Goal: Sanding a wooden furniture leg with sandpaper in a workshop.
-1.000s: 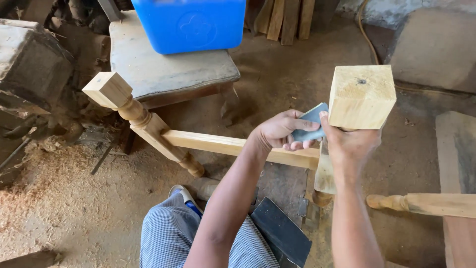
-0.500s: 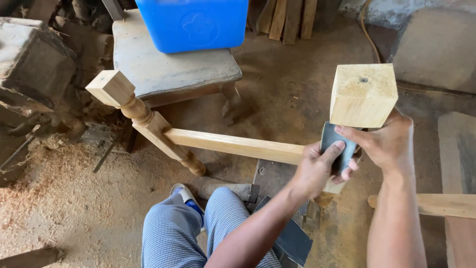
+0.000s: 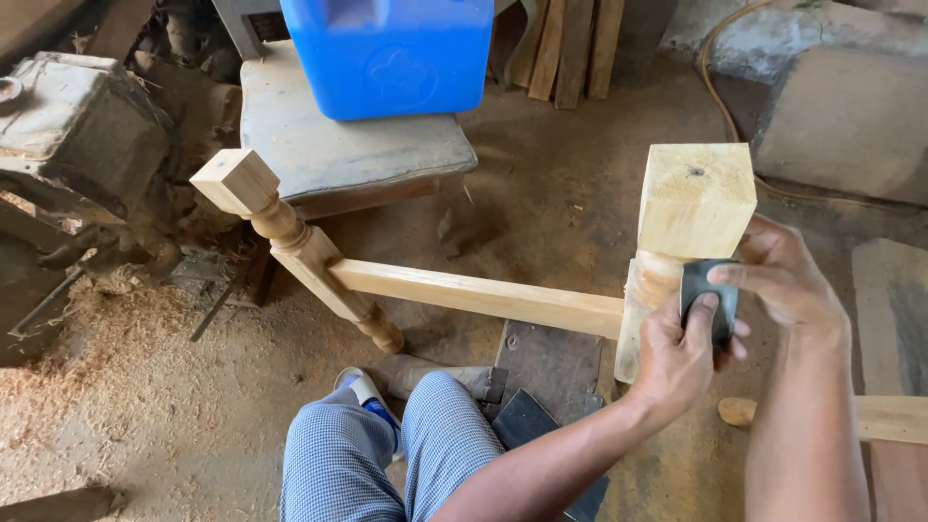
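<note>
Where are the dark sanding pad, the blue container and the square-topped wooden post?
sanding pad (image 3: 698, 295), head view, its dark upper face.
blue container (image 3: 391, 53), head view, its front wall.
wooden post (image 3: 696, 198), head view, its square top block.

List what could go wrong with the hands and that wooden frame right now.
Both the left hand and right hand pinch the dark sanding sheet against the turned leg, so nothing steadies the frame; it might shift or tip. Fingertips close to the block's edges could get scraped.
</note>
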